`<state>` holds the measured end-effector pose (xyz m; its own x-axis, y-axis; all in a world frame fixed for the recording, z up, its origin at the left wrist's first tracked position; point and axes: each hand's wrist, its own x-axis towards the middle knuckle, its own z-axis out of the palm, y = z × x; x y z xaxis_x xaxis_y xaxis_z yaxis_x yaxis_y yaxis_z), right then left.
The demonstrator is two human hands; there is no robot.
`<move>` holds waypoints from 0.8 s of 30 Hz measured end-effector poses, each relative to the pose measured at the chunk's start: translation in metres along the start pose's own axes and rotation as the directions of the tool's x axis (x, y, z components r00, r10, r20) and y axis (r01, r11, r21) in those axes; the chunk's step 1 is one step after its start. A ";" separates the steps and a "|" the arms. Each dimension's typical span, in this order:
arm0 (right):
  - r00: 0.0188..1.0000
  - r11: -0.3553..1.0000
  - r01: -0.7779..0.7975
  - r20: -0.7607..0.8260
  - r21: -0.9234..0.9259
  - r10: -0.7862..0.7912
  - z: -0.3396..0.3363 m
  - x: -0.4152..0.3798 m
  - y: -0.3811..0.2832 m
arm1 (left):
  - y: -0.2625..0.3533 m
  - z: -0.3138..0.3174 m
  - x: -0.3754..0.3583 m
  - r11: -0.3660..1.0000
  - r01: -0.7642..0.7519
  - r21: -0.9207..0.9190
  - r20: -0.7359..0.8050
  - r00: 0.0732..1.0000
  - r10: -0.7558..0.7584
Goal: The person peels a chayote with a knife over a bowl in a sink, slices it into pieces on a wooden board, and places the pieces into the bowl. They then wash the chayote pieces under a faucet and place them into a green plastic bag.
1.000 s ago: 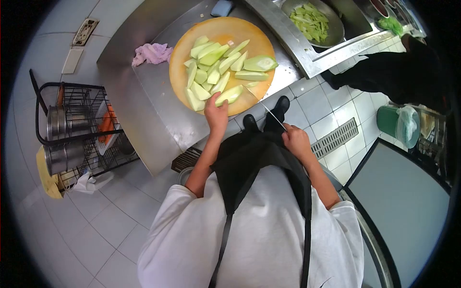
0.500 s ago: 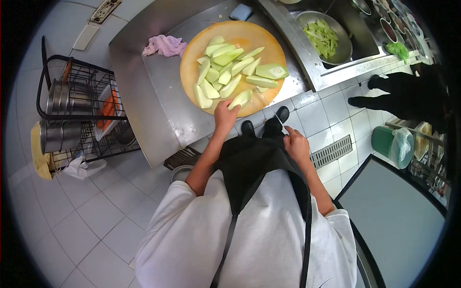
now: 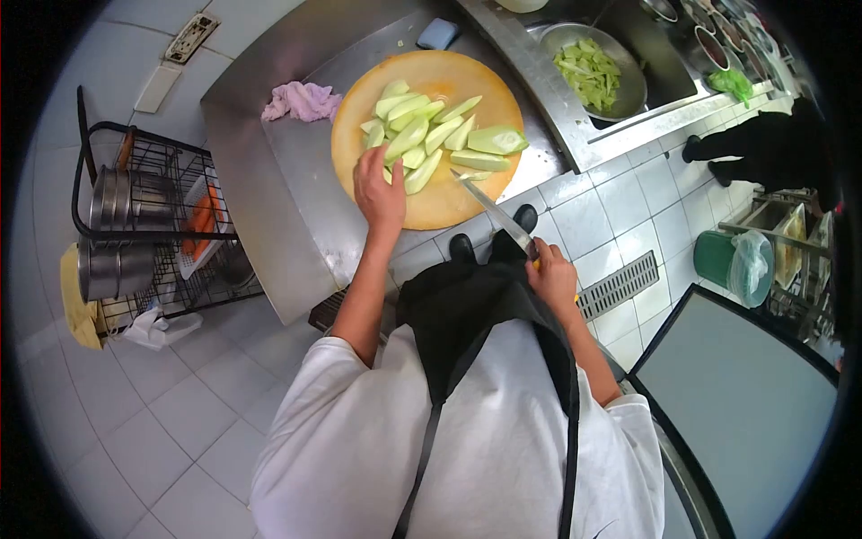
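A round wooden cutting board [image 3: 458, 193] lies on the steel counter, with several pale green, peeled gourd-like wedges [image 3: 437, 135] piled on it. My left hand [image 3: 379, 190] is over the left side of the pile, thumb and fingers apart, touching or just above the wedges; some pieces are hidden beneath it. My right hand [image 3: 553, 277] grips a knife [image 3: 503, 220] by its handle. The blade points up and left over the board's near right edge, its tip by a thin slice [image 3: 470, 175]. Two larger pieces [image 3: 497, 140] lie at the board's right.
A pink cloth [image 3: 301, 101] and blue sponge [image 3: 437, 34] lie on the steel counter [image 3: 296, 171]. Right of it, a metal bowl [image 3: 636, 90] holds cut green pieces. A wire rack [image 3: 162, 235] with pots stands left. A person in dark clothes [image 3: 763, 148] stands at right.
My left hand has moved up and left from the board's near edge, bringing a wedge to the pile. The knife has swung so its blade now reaches over the board.
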<state>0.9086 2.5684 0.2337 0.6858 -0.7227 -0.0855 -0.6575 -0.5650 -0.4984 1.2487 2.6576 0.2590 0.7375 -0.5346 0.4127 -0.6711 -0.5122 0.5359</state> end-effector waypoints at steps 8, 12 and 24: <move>0.999 0.996 -0.001 -0.050 -0.085 -0.004 -0.012 -0.003 0.008 | 0.018 0.056 -0.007 0.949 0.293 -0.118 0.750 0.652 -0.108; 0.997 0.994 0.031 -0.064 -0.107 -0.038 -0.024 -0.002 0.011 | 0.012 0.080 0.003 0.926 0.343 -0.161 0.855 0.517 -0.043; 0.998 0.995 -0.052 0.033 -0.090 0.055 -0.014 -0.041 0.051 | 0.049 0.099 -0.018 0.929 -0.361 -0.078 0.613 0.718 0.330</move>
<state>0.8426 2.5635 0.2243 0.6582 -0.7395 -0.1410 -0.7177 -0.5599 -0.4140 1.1957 2.5759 0.2051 0.2616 -0.9649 0.0215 -0.8842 -0.2306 0.4063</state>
